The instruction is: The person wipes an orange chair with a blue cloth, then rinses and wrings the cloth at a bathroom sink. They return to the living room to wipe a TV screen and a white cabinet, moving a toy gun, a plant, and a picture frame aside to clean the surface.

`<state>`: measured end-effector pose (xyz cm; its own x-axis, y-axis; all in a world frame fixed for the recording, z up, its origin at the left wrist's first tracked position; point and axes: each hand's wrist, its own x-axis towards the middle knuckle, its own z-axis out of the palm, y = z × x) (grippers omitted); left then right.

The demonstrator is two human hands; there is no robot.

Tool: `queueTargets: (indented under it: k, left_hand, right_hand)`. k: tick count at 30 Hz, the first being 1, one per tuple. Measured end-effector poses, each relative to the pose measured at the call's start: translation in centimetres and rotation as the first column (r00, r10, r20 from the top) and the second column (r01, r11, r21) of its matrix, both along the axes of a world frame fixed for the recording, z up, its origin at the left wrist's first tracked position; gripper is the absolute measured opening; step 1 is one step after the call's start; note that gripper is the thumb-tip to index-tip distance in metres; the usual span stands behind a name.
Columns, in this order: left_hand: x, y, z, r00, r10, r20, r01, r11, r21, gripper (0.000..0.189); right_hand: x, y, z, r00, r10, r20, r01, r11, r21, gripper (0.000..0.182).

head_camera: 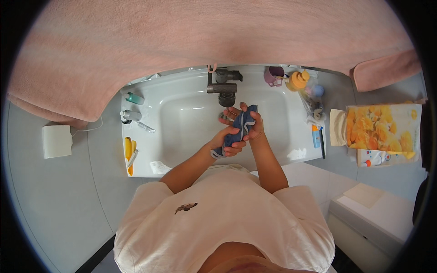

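Observation:
Both hands grip a wrung-up blue cloth item (pixel 239 124) with pale grey edging, held slantwise above the front part of the white sink basin (pixel 187 136). My left hand (pixel 221 139) closes around its lower end, and a grey-trimmed tip pokes out below. The upper end is in my right hand (pixel 257 128), whose thumb and fingers wrap it. Just beyond the fingers stands a dark faucet (pixel 222 88). No stream of water can be made out. Part of the metal drain (pixel 223 116) is hidden behind my right fingers.
Left rim: a green bottle (pixel 135 98), a clear bottle (pixel 133 115), a yellow-handled item (pixel 129 150). Right rim: a purple cup (pixel 273 77), an orange pump bottle (pixel 297 81), a blue tube (pixel 315 137). A pink towel (pixel 218 34) spans the far side. A flower-printed tissue pack (pixel 382 126) is at right.

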<state>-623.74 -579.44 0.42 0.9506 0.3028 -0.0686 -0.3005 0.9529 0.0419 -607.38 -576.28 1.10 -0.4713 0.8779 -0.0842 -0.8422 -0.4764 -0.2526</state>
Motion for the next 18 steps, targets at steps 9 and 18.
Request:
queueTargets:
  k: [9, 18]
  left_hand:
    - [-1.8, 0.7, -0.1, 0.845, 0.022, -0.535, 0.277, 0.837, 0.472, 0.026]
    - [1.8, -0.5, -1.5, 0.336, 0.437, -0.834, 0.274, 0.802, 0.531, 0.031]
  right_hand:
    - [-1.4, 0.3, 4.6, 0.673, 0.093, 0.733, -0.162, 0.987, 0.023, 0.033]
    - [-3.2, 1.6, -4.1, 0.163, -0.142, 0.976, 0.047, 0.99, 0.136, 0.016]
